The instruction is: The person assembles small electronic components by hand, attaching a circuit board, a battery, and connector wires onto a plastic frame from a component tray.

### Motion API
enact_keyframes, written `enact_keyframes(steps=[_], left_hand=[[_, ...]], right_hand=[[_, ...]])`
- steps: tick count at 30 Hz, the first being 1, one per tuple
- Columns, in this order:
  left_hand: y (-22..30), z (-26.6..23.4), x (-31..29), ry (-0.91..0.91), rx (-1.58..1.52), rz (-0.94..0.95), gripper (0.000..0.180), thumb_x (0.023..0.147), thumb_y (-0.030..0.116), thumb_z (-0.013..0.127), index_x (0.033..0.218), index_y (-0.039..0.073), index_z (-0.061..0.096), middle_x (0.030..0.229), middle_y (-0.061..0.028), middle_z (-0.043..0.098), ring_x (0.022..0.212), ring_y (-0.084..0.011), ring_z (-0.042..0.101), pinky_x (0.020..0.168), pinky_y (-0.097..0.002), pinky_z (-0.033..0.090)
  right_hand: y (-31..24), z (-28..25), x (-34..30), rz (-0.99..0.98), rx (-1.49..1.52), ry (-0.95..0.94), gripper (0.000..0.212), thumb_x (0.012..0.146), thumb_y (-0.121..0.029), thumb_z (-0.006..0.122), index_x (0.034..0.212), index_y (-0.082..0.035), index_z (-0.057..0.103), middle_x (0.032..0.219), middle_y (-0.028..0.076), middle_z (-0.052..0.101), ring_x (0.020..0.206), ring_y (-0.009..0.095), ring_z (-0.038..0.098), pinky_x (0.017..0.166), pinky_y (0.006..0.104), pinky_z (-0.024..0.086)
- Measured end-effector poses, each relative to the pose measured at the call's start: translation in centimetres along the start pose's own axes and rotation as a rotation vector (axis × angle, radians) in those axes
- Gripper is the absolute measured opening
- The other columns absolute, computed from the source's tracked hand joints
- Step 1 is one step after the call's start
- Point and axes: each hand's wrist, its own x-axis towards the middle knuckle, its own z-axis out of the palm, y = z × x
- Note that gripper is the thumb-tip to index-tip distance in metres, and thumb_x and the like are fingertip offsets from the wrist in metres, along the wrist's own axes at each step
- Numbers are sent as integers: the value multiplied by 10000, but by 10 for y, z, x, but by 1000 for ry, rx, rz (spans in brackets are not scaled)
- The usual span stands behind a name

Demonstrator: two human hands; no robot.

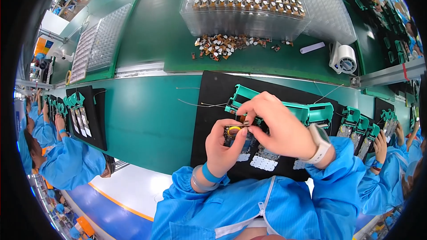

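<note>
My left hand [222,149] pinches the edge of a dark circuit board with a round yellow piece [233,130] on it, thumb on top. My right hand [284,126] reaches across from the right, its thumb and fingertips closed together at the board's upper edge. What sits between those fingertips is mostly hidden; a bit of brown shows beside them. Behind the hands, green plastic housings [320,114] stand in a row on a black mat [211,93]. Below them lie circuit boards with white keypad sheets [263,163]. Thin wires [190,103] stick out to the left.
Beyond the mat rises a stack of clear trays [244,24] filled with small parts, a loose pile of them [220,46] in front. A white fan [347,60] and a pale strip [312,47] are far right. Co-workers in blue sit either side, near more housings [74,100].
</note>
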Motion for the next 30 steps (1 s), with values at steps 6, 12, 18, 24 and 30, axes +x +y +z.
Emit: enact_keyframes(steps=[6,12,18,24,30], left_hand=[[1,-4,1,-49,-55,-69,199,824,2,639,996,-5,540,837,-31,604,785,-56,550,712,-194,445],[0,0,3,-32,-22,-29,193,818,11,645,983,0,546,826,-25,600,768,-58,544,697,-191,438],[-6,-6,12,-35,78,-107,347,812,60,679,1038,-1,422,886,-74,562,825,-118,553,730,-240,453],[-8,-6,14,32,235,-20,473,785,14,692,1089,-15,330,967,-125,502,871,-170,556,776,-267,459],[14,-11,28,27,675,14,542,705,38,753,1130,-8,419,1000,-153,509,882,-268,550,772,-322,459]], right_hand=[[18,-27,60,-92,-139,140,273,713,-116,665,952,-24,570,803,117,583,794,302,571,742,394,462],[86,-15,118,2,-658,-26,133,778,-124,617,901,-71,617,898,95,603,858,303,590,733,412,484],[104,-5,128,62,-692,-67,130,784,-127,619,910,-92,620,902,97,606,874,317,594,735,423,488],[105,-1,126,42,-670,-76,128,795,-155,616,897,-77,617,890,107,617,855,324,600,717,437,482],[82,-18,114,-6,-663,-1,109,804,-156,599,827,-51,616,835,112,598,869,308,580,717,411,472]])
